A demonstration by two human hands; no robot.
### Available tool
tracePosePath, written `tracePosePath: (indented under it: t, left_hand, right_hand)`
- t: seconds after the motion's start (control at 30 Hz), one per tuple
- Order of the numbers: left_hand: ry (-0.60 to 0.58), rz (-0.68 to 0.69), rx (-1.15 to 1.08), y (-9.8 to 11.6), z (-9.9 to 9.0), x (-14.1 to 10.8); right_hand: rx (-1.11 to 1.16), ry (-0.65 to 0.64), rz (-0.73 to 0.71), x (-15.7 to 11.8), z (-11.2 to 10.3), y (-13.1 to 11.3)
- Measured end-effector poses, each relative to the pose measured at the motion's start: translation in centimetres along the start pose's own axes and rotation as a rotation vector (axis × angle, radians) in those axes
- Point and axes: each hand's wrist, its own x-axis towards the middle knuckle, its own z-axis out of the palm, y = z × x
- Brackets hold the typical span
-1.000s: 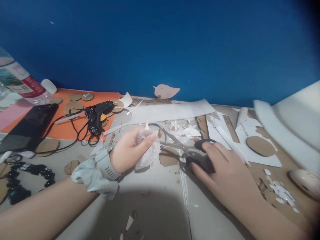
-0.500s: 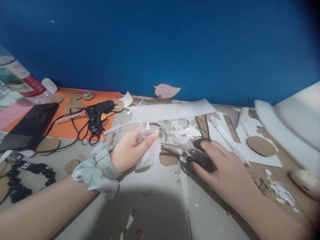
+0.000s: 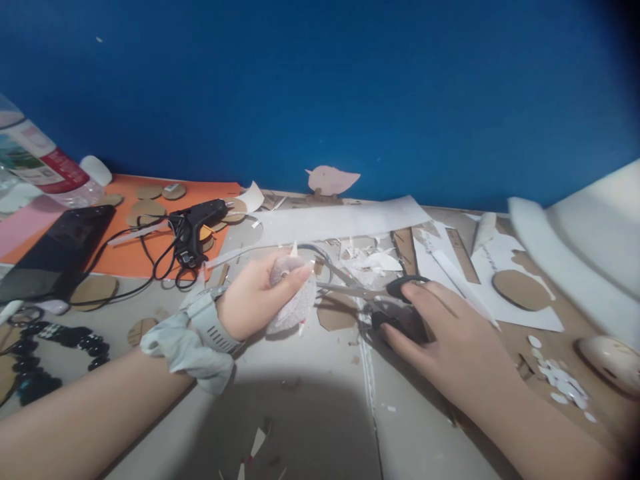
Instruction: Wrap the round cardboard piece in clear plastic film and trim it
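Observation:
My left hand (image 3: 260,287) is closed, thumb on top, around a small glittery whitish craft piece (image 3: 293,313). A little white point sticks up from the piece's top edge, and a small round spot shows near the thumb. Fingers cover part of it. In my right hand (image 3: 440,320) is a pair of scissors (image 3: 360,292) with black handles. The blades are spread apart and point left toward the piece. Whether a blade touches it I cannot tell. Beneath the scissors lies a brown cardboard piece (image 3: 337,313) on the grey work surface.
A black glue gun (image 3: 195,230) and its cable lie on orange paper (image 3: 220,189) with cardboard discs. Further left are a phone (image 3: 55,243), a bottle (image 3: 45,163) and beads (image 3: 30,363). White scraps (image 3: 375,260) and a pink paper bird (image 3: 333,180) are behind the hands.
The scissors' blades look sharper and slightly more spread. The glittery piece has tilted a little in my left hand. Both hands keep nearly the same place.

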Motion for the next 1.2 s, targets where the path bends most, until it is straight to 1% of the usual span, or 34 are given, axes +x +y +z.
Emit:
tracePosePath:
  t: [0.2,0.4,0.5,0.6,0.67,0.8,0.97,1.2]
  left_hand:
    - [-0.007,0.094,0.074,-0.2,-0.22,0.16]
    - [-0.004,0.125,0.083,-0.04,-0.39,0.07]
    - [0.013,0.106,0.054,-0.05,-0.38,0.0]
    - [0.086,0.061,0.035,-0.17,-0.34,-0.1]
    - [0.11,0.052,0.039,-0.22,-0.32,-0.14]
    - [0.089,0.046,0.04,-0.14,-0.33,-0.08]
    - [0.016,0.095,0.014,0.1,-0.38,-0.01]
    - [0.011,0.105,0.029,0.13,-0.35,-0.12]
  right_hand:
    - [0.018,-0.004,-0.021,0.2,-0.08,-0.07]
    - [0.017,-0.024,-0.024,0.02,-0.07,0.03]
    - [-0.006,-0.022,-0.003,-0.1,-0.01,0.11]
    - [-0.001,-0.01,0.028,-0.07,0.04,0.15]
    - [0.012,-0.018,0.039,0.02,0.03,0.14]
    - [0.013,-0.025,0.032,0.16,-0.06,0.05]
    - [0.035,-0.024,0.017,0.13,-0.04,0.06]
    - [-0.02,-0.004,-0.014,0.0,-0.01,-0.03]
